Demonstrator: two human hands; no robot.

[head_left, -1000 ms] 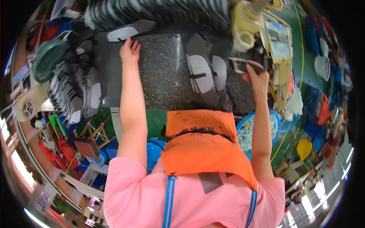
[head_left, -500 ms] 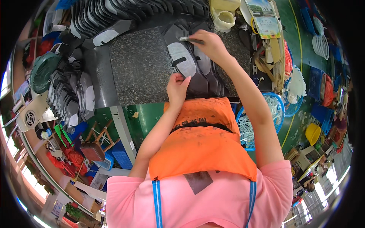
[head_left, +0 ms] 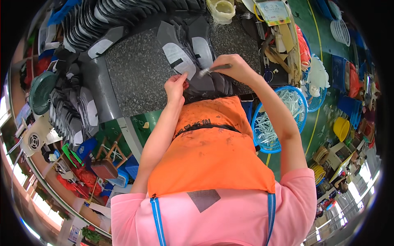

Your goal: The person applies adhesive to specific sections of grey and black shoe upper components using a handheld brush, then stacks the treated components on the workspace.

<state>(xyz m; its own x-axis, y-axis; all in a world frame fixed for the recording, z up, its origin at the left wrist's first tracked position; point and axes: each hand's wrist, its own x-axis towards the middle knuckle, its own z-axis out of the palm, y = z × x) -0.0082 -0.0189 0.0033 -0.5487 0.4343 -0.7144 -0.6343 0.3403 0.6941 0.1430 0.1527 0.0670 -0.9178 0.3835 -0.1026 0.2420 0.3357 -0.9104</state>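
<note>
My right hand (head_left: 238,69) grips a small brush (head_left: 223,67) by its dark handle. Its pale bristles are low over the near end of a dark grey cut-out piece (head_left: 200,83); whether they touch cannot be told. This piece carries a whitish oval patch (head_left: 177,57) with a short black strip across it. Thumb and fingers of my left hand (head_left: 176,87) pinch the piece's left edge, beside the patch. Right beside it lies a stack of similar pieces (head_left: 203,51), partly overlapped, the top one with its own whitish patch.
A speckled dark tabletop (head_left: 137,76) lies under the pieces. Rows of similar pieces (head_left: 119,14) fill its far left, more hang near a green fan (head_left: 43,92). A whitish tub (head_left: 221,11) stands at the back. A blue basket of pale strips (head_left: 280,119) is at right.
My right hand has brought the brush from the piece's far end down to its near end. The left hand still pinches the left edge. The whole view has shifted slightly.
</note>
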